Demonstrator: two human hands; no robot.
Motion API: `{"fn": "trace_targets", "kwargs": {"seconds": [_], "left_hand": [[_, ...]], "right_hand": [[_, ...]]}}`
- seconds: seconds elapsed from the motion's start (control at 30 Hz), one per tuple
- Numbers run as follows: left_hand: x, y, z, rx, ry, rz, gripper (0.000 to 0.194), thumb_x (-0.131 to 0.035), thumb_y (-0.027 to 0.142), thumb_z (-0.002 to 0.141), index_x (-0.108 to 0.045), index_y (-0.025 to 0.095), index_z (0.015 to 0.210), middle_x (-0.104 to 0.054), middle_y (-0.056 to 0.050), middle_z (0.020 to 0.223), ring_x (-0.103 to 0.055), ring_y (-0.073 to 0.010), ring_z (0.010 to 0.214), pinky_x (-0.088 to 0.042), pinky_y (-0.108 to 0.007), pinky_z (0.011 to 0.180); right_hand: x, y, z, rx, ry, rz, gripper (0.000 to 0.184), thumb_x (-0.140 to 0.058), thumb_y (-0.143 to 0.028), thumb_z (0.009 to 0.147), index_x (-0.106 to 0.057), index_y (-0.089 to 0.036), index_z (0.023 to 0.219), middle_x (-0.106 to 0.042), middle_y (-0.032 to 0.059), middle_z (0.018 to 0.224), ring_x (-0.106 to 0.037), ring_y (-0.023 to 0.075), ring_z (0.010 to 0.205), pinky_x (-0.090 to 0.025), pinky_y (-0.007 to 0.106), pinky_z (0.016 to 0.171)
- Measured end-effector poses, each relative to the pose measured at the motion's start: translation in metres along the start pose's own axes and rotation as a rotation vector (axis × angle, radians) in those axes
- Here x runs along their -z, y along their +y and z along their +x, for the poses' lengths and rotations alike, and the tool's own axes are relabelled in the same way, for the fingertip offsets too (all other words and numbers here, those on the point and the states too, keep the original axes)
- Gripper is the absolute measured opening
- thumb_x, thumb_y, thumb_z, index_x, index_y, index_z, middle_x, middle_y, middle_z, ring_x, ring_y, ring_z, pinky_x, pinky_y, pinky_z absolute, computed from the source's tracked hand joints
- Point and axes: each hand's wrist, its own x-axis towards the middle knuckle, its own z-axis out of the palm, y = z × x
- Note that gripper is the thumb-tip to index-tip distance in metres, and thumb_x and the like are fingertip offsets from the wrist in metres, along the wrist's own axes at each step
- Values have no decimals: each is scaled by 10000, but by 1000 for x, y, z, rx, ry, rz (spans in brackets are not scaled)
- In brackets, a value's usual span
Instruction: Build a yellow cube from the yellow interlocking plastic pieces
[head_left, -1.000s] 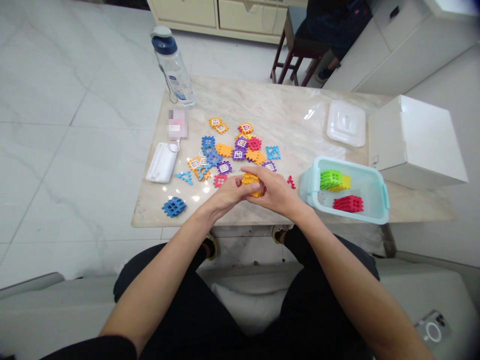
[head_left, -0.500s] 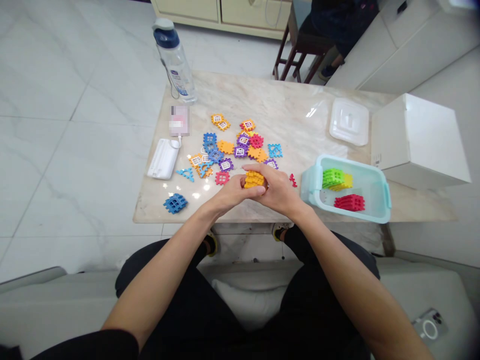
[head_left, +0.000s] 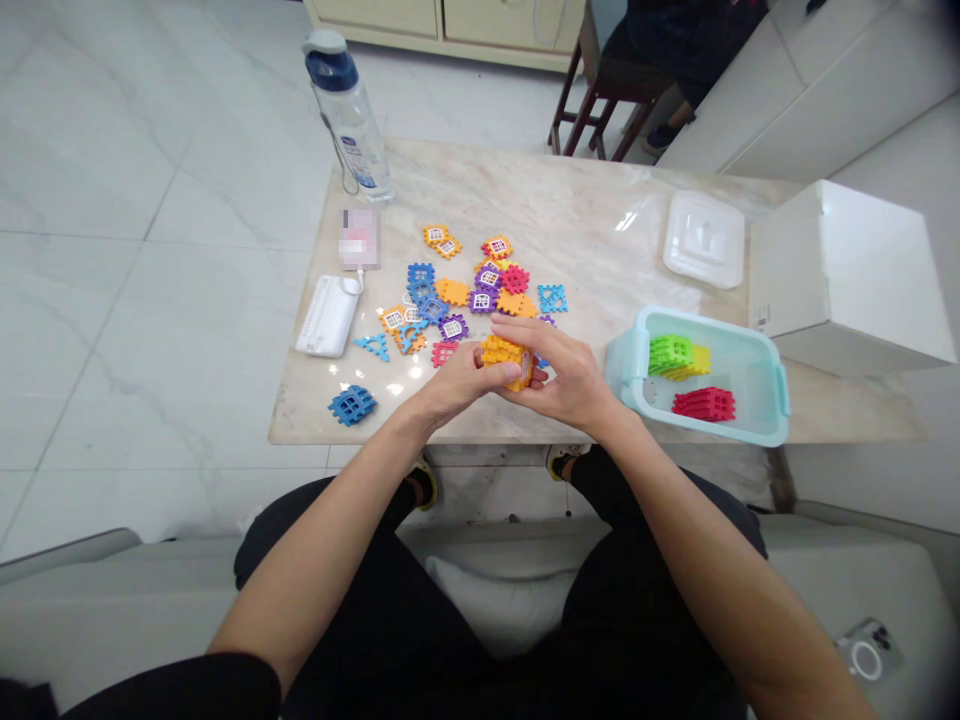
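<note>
Left hand and right hand pinched one yellow stack, fingers pressed together on it, just left of the tub. Inside: three stacks: green stack, second yellow stack, red stack.

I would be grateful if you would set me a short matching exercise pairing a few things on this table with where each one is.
Things:
1. Yellow stack of plastic blocks
2. Green stack of plastic blocks
3. Red stack of plastic blocks
4. Clear water bottle

Places:
A. At the far left corner of the marble table
B. Gripped between the left hand and the right hand
C. In the pale blue plastic tub, nearest the front wall
D. In that tub, at the left, beside yellow pieces

Right pairs: 1-B, 2-D, 3-C, 4-A
</note>
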Motion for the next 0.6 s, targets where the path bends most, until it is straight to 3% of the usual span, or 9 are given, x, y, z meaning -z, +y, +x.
{"fn": "trace_targets", "kwargs": {"seconds": [0.17,0.33,0.6], "left_hand": [[3,-1,1,-14,14,36,603,-1028,624,705,-845,154,1035,-851,-126,1025,-804,-302,963,-631,-410,920],[12,2,2,-26,-77,92,602,-997,638,762,-848,136,1060,-854,-132,1049,-803,-277,958,-624,-394,921],[10,6,0,-30,-59,124,564,-991,629,776,-840,146,1025,-839,-106,1016,-785,-258,954,-606,-380,925]], "right_hand": [[0,2,1,75,28,22,493,-789,-334,1041,-706,-316,1527,-748,104,1555,-728,297,1430,-622,508,1216],[-4,5,2,142,68,18,472,-790,-319,1045,-726,-314,1512,-784,104,1495,-773,284,1350,-658,487,1162],[-5,4,1,120,58,19,436,-776,-319,1055,-744,-332,1490,-779,94,1505,-774,284,1343,-661,483,1150]]}}
